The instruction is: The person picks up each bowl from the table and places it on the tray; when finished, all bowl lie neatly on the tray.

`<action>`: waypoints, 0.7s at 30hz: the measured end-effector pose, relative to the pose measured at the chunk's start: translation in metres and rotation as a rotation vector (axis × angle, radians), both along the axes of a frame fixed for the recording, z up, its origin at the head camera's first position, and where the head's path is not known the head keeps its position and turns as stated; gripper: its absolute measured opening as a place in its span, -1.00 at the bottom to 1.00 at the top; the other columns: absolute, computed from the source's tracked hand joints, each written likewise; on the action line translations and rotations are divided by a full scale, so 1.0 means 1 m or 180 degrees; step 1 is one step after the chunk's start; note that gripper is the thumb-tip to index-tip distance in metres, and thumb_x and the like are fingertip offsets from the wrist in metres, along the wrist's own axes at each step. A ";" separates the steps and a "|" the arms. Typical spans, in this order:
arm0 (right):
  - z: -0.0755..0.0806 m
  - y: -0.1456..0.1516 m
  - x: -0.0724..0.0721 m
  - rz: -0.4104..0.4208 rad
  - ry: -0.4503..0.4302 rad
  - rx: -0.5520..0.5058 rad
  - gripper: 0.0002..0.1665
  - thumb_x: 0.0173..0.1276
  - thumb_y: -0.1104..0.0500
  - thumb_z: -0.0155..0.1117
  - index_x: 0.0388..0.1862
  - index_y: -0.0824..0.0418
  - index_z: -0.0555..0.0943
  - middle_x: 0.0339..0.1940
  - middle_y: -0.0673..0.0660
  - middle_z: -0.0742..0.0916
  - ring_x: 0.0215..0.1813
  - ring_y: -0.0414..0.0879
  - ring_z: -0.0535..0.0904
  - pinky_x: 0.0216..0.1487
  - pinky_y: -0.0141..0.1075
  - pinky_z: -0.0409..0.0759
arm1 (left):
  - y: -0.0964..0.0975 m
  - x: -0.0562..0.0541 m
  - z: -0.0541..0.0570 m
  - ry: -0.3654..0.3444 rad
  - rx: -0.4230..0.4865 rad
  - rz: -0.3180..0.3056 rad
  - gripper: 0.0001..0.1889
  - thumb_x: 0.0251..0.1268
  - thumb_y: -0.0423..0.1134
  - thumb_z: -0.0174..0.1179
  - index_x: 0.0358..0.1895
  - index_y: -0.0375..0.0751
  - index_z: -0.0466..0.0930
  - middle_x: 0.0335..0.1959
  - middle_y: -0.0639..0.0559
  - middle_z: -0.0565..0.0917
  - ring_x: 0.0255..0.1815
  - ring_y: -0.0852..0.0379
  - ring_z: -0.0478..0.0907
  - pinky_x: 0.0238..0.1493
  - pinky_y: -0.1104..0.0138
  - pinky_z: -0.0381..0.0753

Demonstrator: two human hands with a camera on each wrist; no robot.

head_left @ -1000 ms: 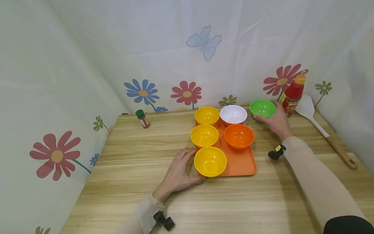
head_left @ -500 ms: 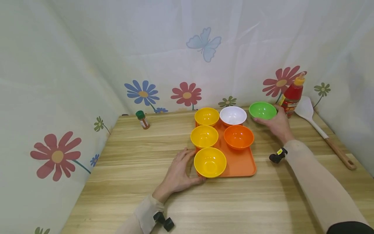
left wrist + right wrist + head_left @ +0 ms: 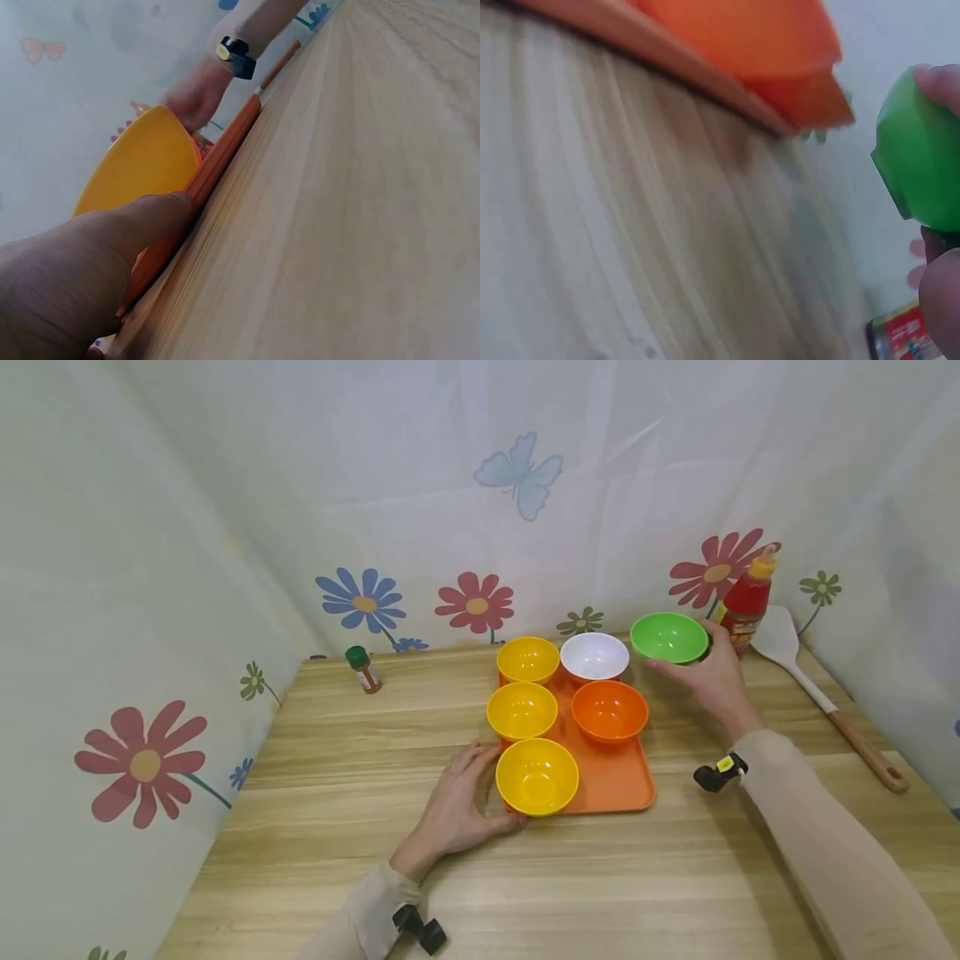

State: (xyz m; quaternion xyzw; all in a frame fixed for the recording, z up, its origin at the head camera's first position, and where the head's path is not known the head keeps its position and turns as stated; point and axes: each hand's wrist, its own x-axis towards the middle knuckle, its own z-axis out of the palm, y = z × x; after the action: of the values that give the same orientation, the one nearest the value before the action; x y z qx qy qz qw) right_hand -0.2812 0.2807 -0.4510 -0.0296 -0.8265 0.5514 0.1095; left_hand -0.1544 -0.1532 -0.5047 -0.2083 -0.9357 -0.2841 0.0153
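My right hand [image 3: 716, 681] grips a green bowl [image 3: 670, 638] by its right side, thumb at the near side. In the right wrist view the green bowl [image 3: 922, 154] is raised off the table. My left hand [image 3: 457, 806] holds the near left corner of an orange tray [image 3: 611, 781], its thumb on the front rim in the left wrist view, beside the nearest yellow bowl [image 3: 537, 777]. On the tray stand two more yellow bowls, the middle one [image 3: 522, 712] and the far one [image 3: 528, 660], plus an orange bowl [image 3: 610, 712] and a white bowl [image 3: 595, 657].
A red sauce bottle [image 3: 746, 606] with a yellow cap stands just behind my right hand. Right of it lies a white spatula [image 3: 806, 681] with a wooden handle. A small green-capped spice bottle [image 3: 363, 670] stands at the back left, before a flowered cloth backdrop.
My right hand has lifted the green bowl and brought it slightly left, toward the white bowl. The left hand and the tray stay in place.
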 end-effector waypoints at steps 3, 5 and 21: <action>0.008 -0.005 0.009 0.0062 0.0058 -0.0002 0.42 0.36 -0.17 0.70 0.88 0.09 -0.05 0.78 0.26 0.29 0.70 0.25 0.26 0.74 0.24 0.32 | 0.000 0.000 0.000 0.0002 0.0008 0.0000 0.17 0.06 0.43 0.61 0.71 0.00 0.37 0.66 0.09 0.43 0.84 -0.12 0.10 0.80 -0.16 0.12; 0.012 -0.007 0.015 0.0103 0.0096 0.0023 0.41 0.38 -0.14 0.70 0.88 0.09 -0.05 0.79 0.26 0.28 0.72 0.26 0.25 0.73 0.25 0.32 | 0.000 0.000 0.000 0.0013 0.0016 -0.0002 0.17 0.06 0.42 0.61 0.71 -0.02 0.37 0.66 0.07 0.43 0.83 -0.14 0.10 0.80 -0.17 0.12; 0.041 -0.025 0.064 0.0477 0.0271 -0.0003 0.34 0.38 0.07 0.71 0.87 0.10 0.00 0.77 0.23 0.30 0.72 0.23 0.27 0.75 0.09 0.31 | 0.000 0.001 0.002 0.0011 0.0009 -0.0023 0.17 0.06 0.43 0.60 0.71 -0.02 0.37 0.66 0.07 0.43 0.83 -0.15 0.10 0.80 -0.17 0.12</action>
State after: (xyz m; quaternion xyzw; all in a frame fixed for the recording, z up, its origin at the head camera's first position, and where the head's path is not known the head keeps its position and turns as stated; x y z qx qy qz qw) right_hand -0.2168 0.2557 -0.4098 0.0558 -0.8207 0.5593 0.1030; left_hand -0.1535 -0.1530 -0.5031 -0.2122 -0.9346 -0.2851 0.0162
